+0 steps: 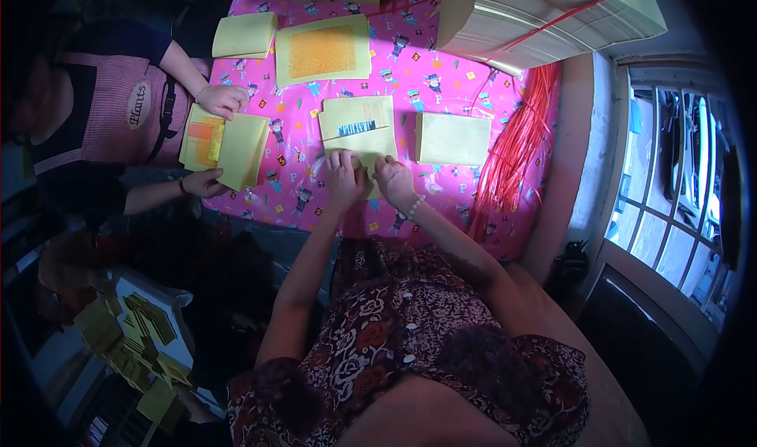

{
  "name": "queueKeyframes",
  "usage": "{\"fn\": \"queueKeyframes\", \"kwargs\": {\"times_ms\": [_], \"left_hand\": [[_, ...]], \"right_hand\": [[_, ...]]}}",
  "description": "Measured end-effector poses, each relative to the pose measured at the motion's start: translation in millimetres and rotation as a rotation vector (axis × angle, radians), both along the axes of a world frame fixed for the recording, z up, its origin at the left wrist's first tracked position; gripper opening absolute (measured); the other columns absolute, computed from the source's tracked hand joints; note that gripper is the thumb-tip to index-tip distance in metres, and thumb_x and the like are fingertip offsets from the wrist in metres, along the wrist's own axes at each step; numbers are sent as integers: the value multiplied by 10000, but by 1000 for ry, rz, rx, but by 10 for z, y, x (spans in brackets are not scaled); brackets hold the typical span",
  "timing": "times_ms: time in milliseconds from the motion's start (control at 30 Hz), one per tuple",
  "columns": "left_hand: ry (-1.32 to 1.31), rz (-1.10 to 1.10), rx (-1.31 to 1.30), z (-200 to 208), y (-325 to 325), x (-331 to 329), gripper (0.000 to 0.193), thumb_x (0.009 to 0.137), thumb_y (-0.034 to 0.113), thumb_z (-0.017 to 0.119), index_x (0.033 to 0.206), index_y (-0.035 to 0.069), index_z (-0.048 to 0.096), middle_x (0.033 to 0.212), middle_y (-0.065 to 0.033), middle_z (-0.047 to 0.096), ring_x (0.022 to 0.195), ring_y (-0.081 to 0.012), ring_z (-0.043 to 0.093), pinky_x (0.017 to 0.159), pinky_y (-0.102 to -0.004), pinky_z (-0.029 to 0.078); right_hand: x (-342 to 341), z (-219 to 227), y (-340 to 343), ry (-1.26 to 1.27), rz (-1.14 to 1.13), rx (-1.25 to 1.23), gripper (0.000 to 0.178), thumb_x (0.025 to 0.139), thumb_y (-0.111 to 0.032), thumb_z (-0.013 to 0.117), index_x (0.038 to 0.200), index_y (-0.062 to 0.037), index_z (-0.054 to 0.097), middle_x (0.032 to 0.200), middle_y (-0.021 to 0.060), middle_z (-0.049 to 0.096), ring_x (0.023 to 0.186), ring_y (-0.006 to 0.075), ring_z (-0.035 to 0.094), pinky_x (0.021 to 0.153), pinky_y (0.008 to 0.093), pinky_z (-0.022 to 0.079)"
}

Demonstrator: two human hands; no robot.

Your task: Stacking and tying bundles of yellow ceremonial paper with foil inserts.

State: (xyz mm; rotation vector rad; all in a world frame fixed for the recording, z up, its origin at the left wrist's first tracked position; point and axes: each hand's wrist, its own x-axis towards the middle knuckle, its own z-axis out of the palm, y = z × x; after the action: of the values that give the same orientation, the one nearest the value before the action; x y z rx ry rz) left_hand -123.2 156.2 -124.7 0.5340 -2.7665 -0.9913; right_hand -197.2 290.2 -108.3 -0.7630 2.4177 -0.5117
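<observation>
A pale yellow paper sheet or thin stack (335, 112) with a dark blue-and-white striped patch (357, 128) lies on the pink table directly before me. My left hand (345, 180) has its fingers bent and pressed together on the near edge of this paper. At its near right corner, my right hand (394, 180), with a beaded bracelet at the wrist, pinches the paper between closed fingers. The exact fold of paper under the fingertips is hidden. To the right of my hands sits a plain yellow paper stack (453, 139).
A co-worker's hands (223, 100) hold yellow paper (244, 149) with an orange-and-gold patch at left. Beyond lie an orange-centred sheet (323, 50) and folded paper (245, 35). Red plastic strands (512, 159) hang at right, below a tied paper bundle (552, 21). A barred window (670, 187) stands right.
</observation>
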Motion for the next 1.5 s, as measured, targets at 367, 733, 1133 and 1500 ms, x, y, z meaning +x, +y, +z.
{"fn": "queueKeyframes", "kwargs": {"times_ms": [367,733,1133,1500], "left_hand": [[-38,-66,-234,-184,108,197,472,872,277,617,1290,97,494,1206,-148,497,1041,-342,479,881,-491,376],[-81,-119,-292,-142,116,202,553,902,352,554,1385,107,440,1268,-109,477,1090,-297,459,912,-467,357],[-13,-139,-282,-110,140,206,561,891,314,572,1382,76,445,1321,-124,454,1161,-311,433,955,-464,341],[15,129,-76,164,27,323,433,892,224,568,1258,14,469,1235,-219,452,1116,-393,456,927,-487,369]], "right_hand": [[38,-96,171,22,41,-215,183,867,-170,627,939,-60,500,935,142,560,916,327,596,771,413,510],[-22,-115,195,-72,36,-234,252,850,-217,649,970,-52,501,973,144,555,926,331,595,788,417,504],[-5,-129,201,60,128,-152,325,841,-260,658,1025,-48,496,1038,147,538,963,320,592,819,394,506],[-106,31,195,11,230,-77,366,816,-277,687,1053,-82,487,1039,99,527,993,281,582,800,397,504]]}}
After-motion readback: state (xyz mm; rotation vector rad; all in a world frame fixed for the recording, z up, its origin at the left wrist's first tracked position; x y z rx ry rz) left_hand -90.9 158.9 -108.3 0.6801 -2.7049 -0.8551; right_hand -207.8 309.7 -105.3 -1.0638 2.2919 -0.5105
